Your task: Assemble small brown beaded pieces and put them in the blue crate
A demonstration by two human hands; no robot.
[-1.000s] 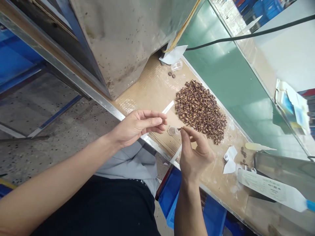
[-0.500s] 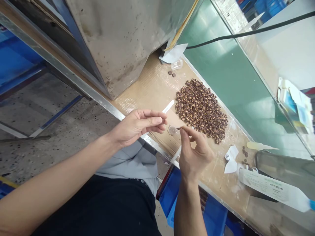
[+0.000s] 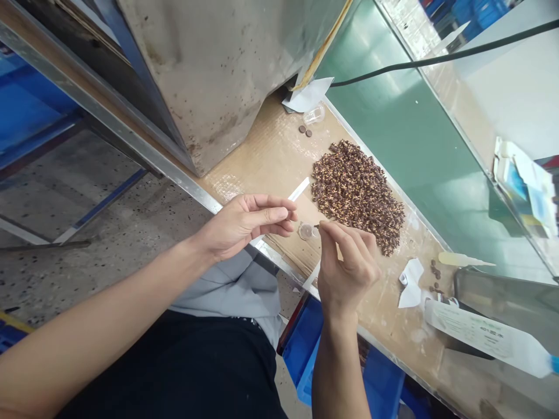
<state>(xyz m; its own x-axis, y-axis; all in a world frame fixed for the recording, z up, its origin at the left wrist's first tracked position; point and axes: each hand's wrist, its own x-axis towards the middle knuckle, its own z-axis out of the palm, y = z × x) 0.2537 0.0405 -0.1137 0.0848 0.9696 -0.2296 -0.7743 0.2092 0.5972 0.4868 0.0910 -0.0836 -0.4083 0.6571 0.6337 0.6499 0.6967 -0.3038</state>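
Observation:
My left hand (image 3: 248,224) hovers over the near edge of the bench, fingers curled together round a thin white strip (image 3: 299,190) that sticks out past the fingertips. My right hand (image 3: 347,265) is pinched on a tiny dark brown part at its thumb and forefinger tips, right beside a small clear round cap (image 3: 305,231) lying on the bench between the two hands. A heap of small brown parts (image 3: 357,195) lies just beyond the right hand.
A large grey metal housing (image 3: 227,70) stands at the back left. A glue tube (image 3: 489,337), a white dropper (image 3: 463,259), paper scraps (image 3: 409,283) and loose brown parts lie to the right. A green panel (image 3: 406,134) and a black cable (image 3: 437,58) border the bench. Blue bins (image 3: 305,349) sit below.
My right hand's fingers have closed in and shifted slightly up toward the clear cap. My left hand has stayed still.

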